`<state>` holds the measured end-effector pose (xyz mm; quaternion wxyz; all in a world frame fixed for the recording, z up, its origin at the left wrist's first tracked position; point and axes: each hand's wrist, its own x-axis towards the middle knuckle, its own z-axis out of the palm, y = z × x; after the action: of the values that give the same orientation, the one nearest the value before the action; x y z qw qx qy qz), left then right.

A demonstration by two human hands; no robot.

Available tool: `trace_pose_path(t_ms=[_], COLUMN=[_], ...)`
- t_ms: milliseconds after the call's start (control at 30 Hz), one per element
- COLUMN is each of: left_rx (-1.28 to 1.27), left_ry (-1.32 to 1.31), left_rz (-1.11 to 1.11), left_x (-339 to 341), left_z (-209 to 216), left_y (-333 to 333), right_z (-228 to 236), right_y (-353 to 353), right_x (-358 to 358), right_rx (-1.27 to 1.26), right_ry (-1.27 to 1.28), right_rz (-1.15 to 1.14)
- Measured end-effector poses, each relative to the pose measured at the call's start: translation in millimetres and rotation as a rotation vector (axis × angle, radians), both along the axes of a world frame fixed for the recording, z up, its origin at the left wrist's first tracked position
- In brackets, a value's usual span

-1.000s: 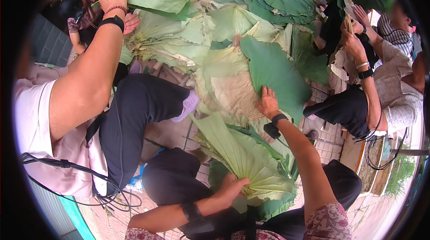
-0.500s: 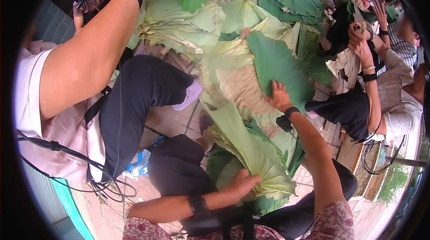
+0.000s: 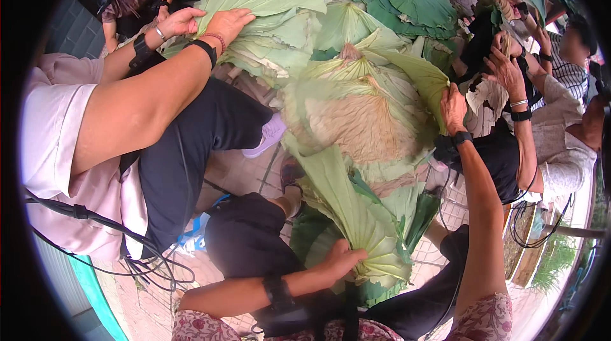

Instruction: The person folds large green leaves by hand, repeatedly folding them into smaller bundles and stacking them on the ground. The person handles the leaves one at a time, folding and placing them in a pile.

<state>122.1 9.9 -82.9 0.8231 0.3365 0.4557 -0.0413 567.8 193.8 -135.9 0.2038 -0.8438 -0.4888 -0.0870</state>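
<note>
My left hand (image 3: 342,258) presses down on a folded, pleated green lotus leaf (image 3: 356,217) lying across my lap. My right hand (image 3: 453,106) reaches forward and grips the edge of a large green leaf (image 3: 414,73), lifting and folding it over. Beneath that leaf lies a pale brownish leaf underside (image 3: 356,127). Both my wrists carry black bands.
A heap of big green leaves (image 3: 356,16) covers the ground ahead. A person in a pink shirt and black trousers (image 3: 95,137) sits at my left, hands on a leaf (image 3: 254,0). More people (image 3: 547,105) sit at the right. Black cables (image 3: 127,239) trail at lower left.
My right hand has gone from lying flat on the large leaf to gripping and lifting its edge. The person at the left has lowered an arm onto the leaves. My left hand stays on the folded leaf.
</note>
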Motion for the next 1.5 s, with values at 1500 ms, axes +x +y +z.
trace_pose_path(t_ms=[1500], left_rx=[-0.029], left_ry=[0.198], left_rz=[-0.002], left_x=[-32], left_z=[-31], left_y=[12], right_z=[-177], right_y=[213], right_x=[-21], right_rx=[-0.931], right_ry=[0.366], right_rz=[0.513])
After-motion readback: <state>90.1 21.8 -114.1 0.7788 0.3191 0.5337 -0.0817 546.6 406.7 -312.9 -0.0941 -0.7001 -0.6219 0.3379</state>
